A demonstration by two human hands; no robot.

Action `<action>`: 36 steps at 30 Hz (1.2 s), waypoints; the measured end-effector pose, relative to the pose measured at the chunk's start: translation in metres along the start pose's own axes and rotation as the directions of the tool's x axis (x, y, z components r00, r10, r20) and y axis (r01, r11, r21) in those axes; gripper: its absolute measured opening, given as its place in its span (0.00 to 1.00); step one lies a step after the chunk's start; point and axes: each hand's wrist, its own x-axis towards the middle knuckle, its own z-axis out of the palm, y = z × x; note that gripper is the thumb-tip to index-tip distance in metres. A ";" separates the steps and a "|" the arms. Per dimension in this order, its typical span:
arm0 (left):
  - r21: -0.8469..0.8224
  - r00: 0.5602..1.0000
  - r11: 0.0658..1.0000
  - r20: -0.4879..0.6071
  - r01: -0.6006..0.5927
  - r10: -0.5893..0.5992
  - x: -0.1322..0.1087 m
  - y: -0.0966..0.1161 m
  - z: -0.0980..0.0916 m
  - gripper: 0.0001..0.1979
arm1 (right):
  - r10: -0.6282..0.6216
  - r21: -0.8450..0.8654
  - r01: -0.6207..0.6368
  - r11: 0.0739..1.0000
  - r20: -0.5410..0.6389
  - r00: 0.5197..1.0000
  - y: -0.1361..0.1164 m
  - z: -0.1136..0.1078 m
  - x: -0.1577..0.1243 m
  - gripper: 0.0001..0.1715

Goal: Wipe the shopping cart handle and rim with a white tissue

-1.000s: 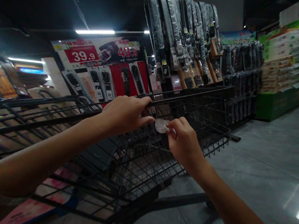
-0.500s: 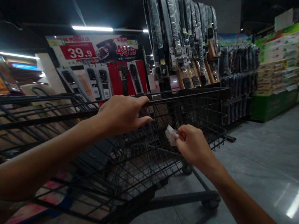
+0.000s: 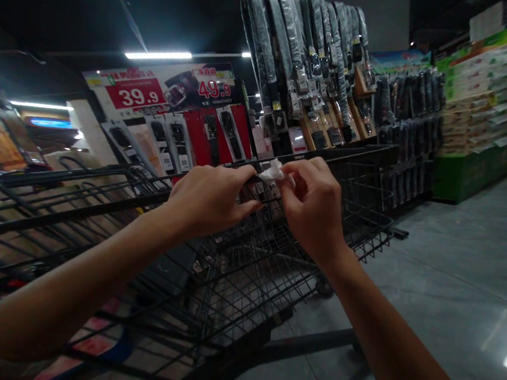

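My left hand (image 3: 210, 194) lies over the top rail of a black wire shopping cart (image 3: 242, 297), its fingers bent over the far side and its thumb below, apart from them. A crumpled white tissue (image 3: 272, 171) is pinched between the thumb and fingers of my right hand (image 3: 311, 202). The tissue is at the cart's top rail, just right of my left hand's fingertips. Whether it presses on the rail or only hovers there, I cannot tell.
Beyond the cart stands a rack of plastic-wrapped belts (image 3: 290, 55). A price sign (image 3: 140, 96) is above boxed belts on the left. Packaged goods (image 3: 469, 122) fill green-based shelves at right. Grey tiled floor (image 3: 443, 282) runs along the cart's right side.
My right hand has moved up and left, bringing the tissue from over the cart's basket to the top rail beside my left hand. My left hand stays on the rail.
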 end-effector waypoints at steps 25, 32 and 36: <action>0.024 0.998 0.998 0.004 0.059 -0.059 0.000 0.003 -0.001 0.24 | 0.258 -0.347 -0.061 0.936 0.557 0.789 0.033 -0.036 -0.054 0.14; 0.022 0.997 0.997 -0.006 0.079 -0.079 0.000 0.006 0.000 0.26 | 0.029 -0.243 0.002 0.970 0.126 0.992 0.020 -0.048 -0.028 0.10; 0.013 0.997 0.996 0.000 0.084 -0.084 0.001 0.007 0.000 0.27 | -0.072 -0.109 0.076 0.991 0.039 0.997 0.020 -0.032 -0.021 0.12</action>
